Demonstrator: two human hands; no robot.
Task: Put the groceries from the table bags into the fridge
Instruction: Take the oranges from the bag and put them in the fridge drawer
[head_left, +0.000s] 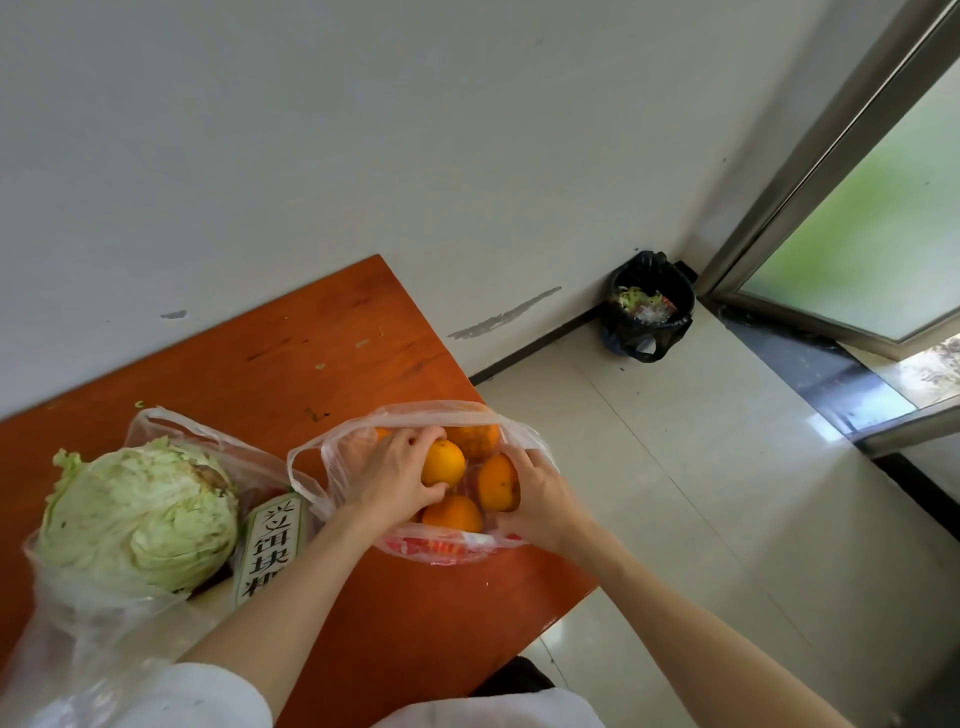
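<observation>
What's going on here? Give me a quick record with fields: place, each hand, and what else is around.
surface: orange table against a wall
left hand: grips an orange inside the clear bag
right hand: grips another orange in that bag
beside the bag: cabbage in a second plastic bag
floor corner: black-lined bin
fridge: not in view

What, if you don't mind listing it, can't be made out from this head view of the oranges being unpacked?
- Fridge: nowhere in the frame.
- Orange count: the left hand, the right hand and the plastic bag cover some of them.
- Labelled package: mostly hidden by the lettuce and the left forearm.
- Bin contents: too small.
</observation>
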